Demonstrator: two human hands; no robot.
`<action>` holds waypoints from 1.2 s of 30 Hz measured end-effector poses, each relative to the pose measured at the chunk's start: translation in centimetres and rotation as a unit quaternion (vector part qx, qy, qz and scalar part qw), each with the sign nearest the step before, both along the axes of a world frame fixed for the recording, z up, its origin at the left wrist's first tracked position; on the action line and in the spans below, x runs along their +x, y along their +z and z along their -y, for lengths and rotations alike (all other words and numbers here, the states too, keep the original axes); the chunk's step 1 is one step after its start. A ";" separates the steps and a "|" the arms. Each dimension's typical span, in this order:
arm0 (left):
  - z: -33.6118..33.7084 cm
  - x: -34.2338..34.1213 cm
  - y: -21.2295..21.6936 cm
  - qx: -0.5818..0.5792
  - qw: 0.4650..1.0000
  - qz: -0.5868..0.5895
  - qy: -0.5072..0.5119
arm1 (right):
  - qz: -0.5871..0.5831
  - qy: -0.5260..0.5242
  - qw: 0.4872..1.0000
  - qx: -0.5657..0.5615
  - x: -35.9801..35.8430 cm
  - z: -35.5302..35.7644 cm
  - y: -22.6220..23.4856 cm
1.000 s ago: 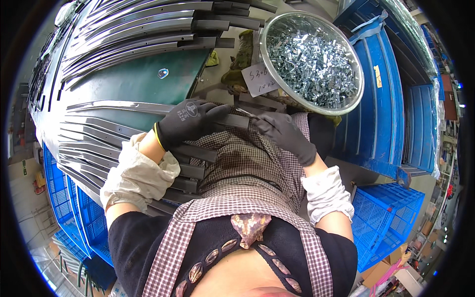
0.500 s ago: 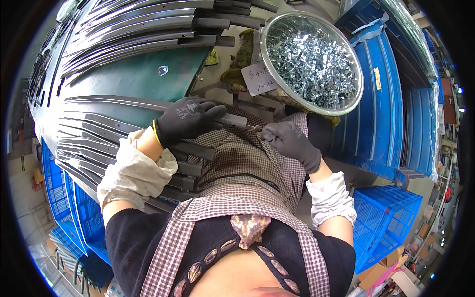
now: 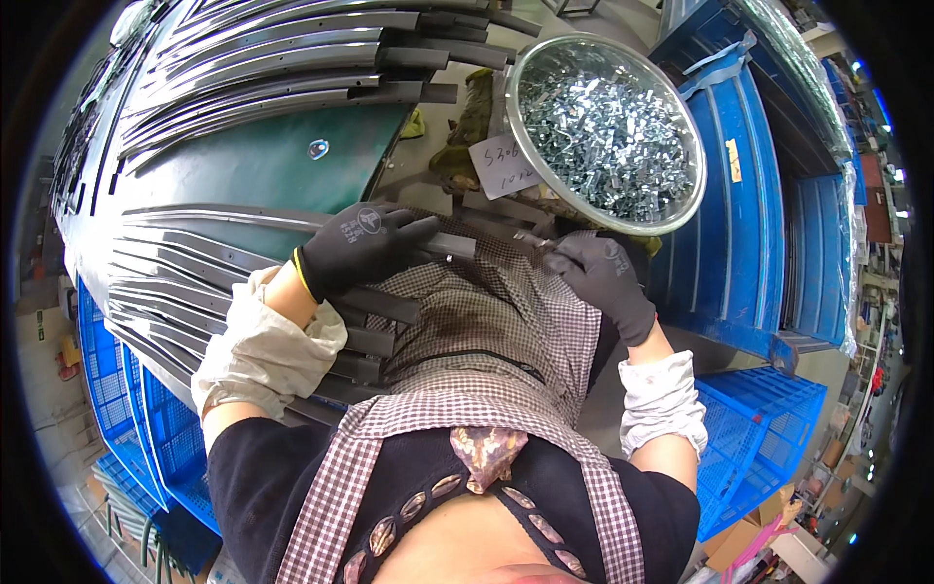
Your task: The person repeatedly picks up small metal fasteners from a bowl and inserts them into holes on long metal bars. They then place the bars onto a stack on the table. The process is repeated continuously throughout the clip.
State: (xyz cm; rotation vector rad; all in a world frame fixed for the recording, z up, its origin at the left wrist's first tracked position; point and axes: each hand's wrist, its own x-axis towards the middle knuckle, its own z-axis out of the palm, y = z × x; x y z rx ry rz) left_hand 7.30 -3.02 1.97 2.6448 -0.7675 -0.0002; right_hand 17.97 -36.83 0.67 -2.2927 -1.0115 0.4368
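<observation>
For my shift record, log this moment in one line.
left hand: grips dark metal strip | right hand: pinches small metal clip | metal bowl: full of clips

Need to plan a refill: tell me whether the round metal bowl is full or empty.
Nearly full: the metal bowl holds a heap of small shiny metal clips close to its rim.

White paper slip (image 3: 503, 167), roughly square, handwritten marks, tilted, just left of metal bowl (image 3: 606, 131) rim, on surface. Small yellow rectangular label (image 3: 733, 161) on blue crate (image 3: 739, 243) wall, right of bowl. No screens.
</observation>
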 end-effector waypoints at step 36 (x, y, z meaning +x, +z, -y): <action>-11.6 2.2 -2.6 0.118 0.961 0.176 0.176 | 0.246 -0.272 0.926 0.093 11.7 -0.6 -1.0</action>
